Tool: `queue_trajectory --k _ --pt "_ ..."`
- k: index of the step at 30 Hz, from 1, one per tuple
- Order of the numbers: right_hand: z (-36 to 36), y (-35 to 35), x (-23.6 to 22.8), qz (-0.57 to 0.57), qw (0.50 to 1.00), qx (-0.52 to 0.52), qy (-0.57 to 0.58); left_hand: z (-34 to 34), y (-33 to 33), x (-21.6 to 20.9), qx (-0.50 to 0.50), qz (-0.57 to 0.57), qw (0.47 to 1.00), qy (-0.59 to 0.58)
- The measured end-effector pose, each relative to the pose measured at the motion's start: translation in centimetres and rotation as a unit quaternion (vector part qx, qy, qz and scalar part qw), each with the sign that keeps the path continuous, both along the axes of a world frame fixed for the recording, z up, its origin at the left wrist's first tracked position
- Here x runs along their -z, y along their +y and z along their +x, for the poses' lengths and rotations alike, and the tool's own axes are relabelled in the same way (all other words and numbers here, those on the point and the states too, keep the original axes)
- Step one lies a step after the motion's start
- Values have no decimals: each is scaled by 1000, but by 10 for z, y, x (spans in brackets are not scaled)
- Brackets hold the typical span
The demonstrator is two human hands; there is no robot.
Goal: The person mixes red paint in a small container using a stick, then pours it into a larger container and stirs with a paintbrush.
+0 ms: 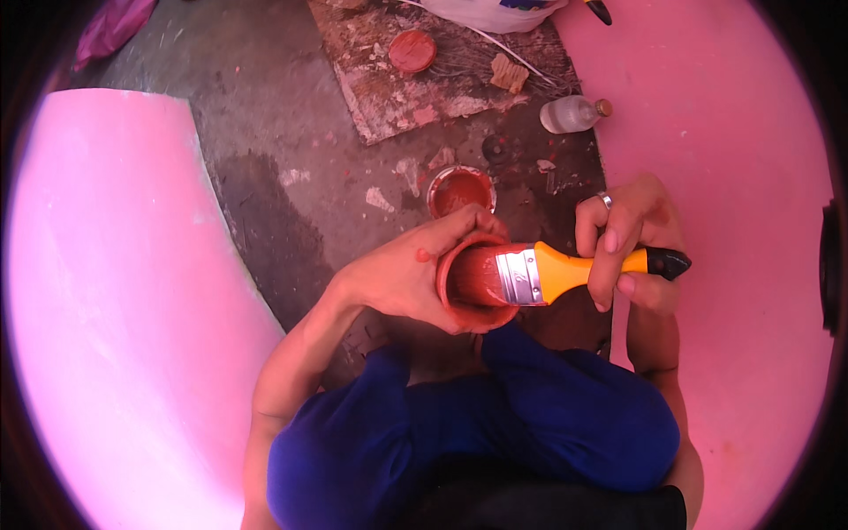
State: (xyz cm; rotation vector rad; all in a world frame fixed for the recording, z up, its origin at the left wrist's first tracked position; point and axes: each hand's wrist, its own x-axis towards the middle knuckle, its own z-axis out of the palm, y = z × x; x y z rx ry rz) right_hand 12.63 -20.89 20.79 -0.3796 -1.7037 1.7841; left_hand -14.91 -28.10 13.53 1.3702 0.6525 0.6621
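Note:
My left hand (411,269) is closed round a small reddish cup (445,305), tilted so that its mouth turns to the right. A red smear marks the back of that hand. In my right hand (632,243), the fingers grip the yellow handle of a flat paintbrush (565,272) with a black end and a metal ferrule. Its red-coated bristles sit inside the cup's mouth, and the tips are hidden in there. Just beyond my left hand stands an open tin (461,189) with red paint in it.
A paint-spattered board (380,97) lies ahead, bearing a round red lid (412,52), a brownish scrap (509,73) and a white bag (495,12). A clear bottle (572,115) lies right of it. Pink panels (132,291) flank the grey floor (265,132) on both sides.

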Motion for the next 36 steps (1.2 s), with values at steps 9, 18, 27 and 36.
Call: queue_trajectory --k 9,18,27,36 --pt "-6 0 -7 8 999 -31 -2 -1 9 -6 79 -82 993 -41" --pt "-4 1 -8 0 999 -44 9 -5 8 -12 92 -49 994 -21" --pt "2 9 -10 -23 995 -66 73 -9 2 -12 64 -28 997 -44" --pt "23 16 -14 -4 997 -43 63 -13 -4 4 73 -114 988 -68"
